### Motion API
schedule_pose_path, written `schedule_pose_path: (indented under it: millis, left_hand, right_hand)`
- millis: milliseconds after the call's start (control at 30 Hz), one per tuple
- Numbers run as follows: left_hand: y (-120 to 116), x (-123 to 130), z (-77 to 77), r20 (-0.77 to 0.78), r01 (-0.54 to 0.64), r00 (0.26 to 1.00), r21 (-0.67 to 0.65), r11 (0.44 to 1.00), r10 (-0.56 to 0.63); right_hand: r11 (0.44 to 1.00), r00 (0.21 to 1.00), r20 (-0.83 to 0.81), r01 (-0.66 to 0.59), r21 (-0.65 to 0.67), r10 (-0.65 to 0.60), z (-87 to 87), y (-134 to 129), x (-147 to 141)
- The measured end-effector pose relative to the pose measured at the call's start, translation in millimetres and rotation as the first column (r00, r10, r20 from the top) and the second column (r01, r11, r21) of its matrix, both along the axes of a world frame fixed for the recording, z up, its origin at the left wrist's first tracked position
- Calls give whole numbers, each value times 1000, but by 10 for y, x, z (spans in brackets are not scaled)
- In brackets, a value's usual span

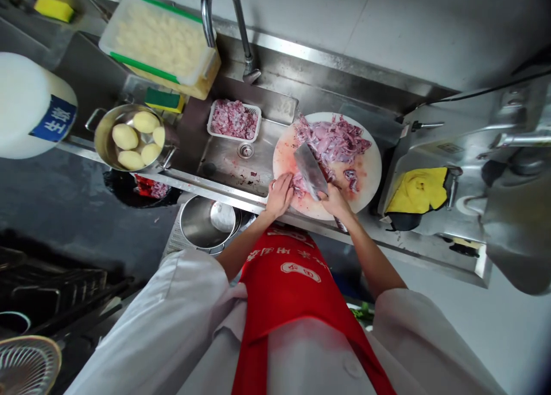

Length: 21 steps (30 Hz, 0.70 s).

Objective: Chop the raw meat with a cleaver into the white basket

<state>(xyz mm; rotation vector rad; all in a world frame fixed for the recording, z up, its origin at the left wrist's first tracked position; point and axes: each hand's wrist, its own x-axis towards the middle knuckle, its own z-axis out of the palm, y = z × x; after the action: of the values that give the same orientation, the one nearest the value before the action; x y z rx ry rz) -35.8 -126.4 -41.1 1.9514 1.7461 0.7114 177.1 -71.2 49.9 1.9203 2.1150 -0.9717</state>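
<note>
Some meat (298,183) touches the left fingers (283,184), their grip unclear, while the right fingers (332,195) clasp a cleaver (310,168).

This is a kitchen: steel sink (224,165), faucet (247,47), cleaver (310,170) and round chopping board (369,175).

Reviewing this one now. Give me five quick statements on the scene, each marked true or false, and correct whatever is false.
1. The right hand grips a cleaver. True.
2. The left hand is inside the white basket. False: it is at the near-left edge of the round cutting board.
3. The white basket holds chopped pinkish pieces. True.
4. The two-handled pot is full of carrots. False: it holds peeled potatoes.
5. The apron is red with pale lettering. True.
</note>
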Motion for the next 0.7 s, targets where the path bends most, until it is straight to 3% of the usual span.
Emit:
schedule_pose_path:
  millis: [167, 267, 333, 400, 500, 600, 700]
  left_hand:
    - [11, -144, -146, 246, -223, 951, 131, 966, 186]
    - [36, -173, -175, 272, -290, 931, 141, 947, 244]
    - [105, -187, -158, 229, -180, 962, 136, 974, 146]
    - [210, -212, -122, 144, 34, 988, 117, 993, -50]
    - [344, -293, -70, 49, 250, 966, 54, 967, -252]
    - [339, -414, -48, 80, 240, 967, 18, 971, -241]
    - [203, -503, -57, 221, 138, 965, 26, 990, -140]
  right_hand:
    - [984, 996, 88, 1, 176, -16, 366, 18, -309]
    - [977, 996, 73, 25, 211, -41, 346, 45, -555]
    - [993, 996, 85, -3, 120, -7, 196, 75, -657]
    - [998, 996, 90, -30, 53, 25, 8, 123, -672]
    - [998, 999, 39, -29, 59, 27, -205, 198, -528]
    - [999, 1000, 6, -8, 43, 8, -284, 194, -300]
    - [999, 998, 64, 23, 29, -25, -272, 119, -160]
